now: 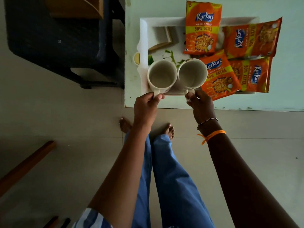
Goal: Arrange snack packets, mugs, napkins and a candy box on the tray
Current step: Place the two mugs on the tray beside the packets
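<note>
Head view: four orange foil snack packets [203, 28] lie on the white rectangular tray [143, 30]. Left hand [145, 104] and right hand [200, 105] pinch cream ceramic mugs [162, 74] by their handles at its near edge (candy box unconfirmed).

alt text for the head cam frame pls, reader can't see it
Seen from above, a person's left hand and right hand each grip the handle of an empty white mug, the left mug and right mug side by side at the near edge of a white tray. Four orange Kurkure packets cover the tray's right side.
</note>
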### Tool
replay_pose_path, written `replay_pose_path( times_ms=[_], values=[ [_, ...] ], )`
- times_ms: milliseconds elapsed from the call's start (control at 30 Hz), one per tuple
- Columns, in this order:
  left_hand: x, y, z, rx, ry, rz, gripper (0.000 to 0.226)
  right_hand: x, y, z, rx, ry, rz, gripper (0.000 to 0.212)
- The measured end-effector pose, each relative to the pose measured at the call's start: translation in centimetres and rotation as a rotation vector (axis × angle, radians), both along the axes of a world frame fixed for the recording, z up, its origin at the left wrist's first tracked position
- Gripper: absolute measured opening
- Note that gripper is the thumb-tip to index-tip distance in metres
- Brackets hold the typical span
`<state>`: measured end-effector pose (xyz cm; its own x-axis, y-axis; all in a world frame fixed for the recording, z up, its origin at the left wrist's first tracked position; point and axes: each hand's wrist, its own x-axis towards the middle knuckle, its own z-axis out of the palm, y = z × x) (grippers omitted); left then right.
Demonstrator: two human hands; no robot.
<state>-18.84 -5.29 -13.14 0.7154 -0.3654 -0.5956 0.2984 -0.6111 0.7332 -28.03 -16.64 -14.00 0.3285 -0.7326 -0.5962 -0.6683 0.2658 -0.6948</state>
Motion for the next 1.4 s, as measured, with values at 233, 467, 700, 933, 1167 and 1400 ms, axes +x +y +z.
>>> replay_pose_path(
  times_ms=[233, 467, 700, 933, 1167, 1400],
  values=[
    [-0.1, 0.2, -0.3, 0.047, 0.009, -0.021, 0.029, -0.1, -0.8, -0.2, 0.047, -0.006, 0.114, 0.014],
    [-0.3, -0.6, 1.5, 0.124, -0.160, 0.094, 0.042, -1.8, -4.2, 1.0, -0.247, 0.234, 0.187, 0.019],
    [-2.1, -3.5, 3.9, 0.089, -0.618, -0.451, 0.036, -1.8, -9.3, -1.5, -0.500, 0.441, 0.598, 0.056],
    [-3.3, -6.5, 2.9, 0.076, -0.580, -0.697, 0.042, -1.6, -10.2, -3.9, -0.488, 0.557, 0.855, 0.073],
    [-3.3, -6.5, 2.6, 0.088, -0.544, -0.670, 0.035, -2.4, -8.4, -2.5, -0.481, 0.568, 0.779, 0.062],
    [-2.5, -7.8, 2.7, 0.061, -0.576, -0.584, 0.030, 3.8, -14.0, -2.2, -0.727, 0.355, 0.714, 0.056]
  ],
)
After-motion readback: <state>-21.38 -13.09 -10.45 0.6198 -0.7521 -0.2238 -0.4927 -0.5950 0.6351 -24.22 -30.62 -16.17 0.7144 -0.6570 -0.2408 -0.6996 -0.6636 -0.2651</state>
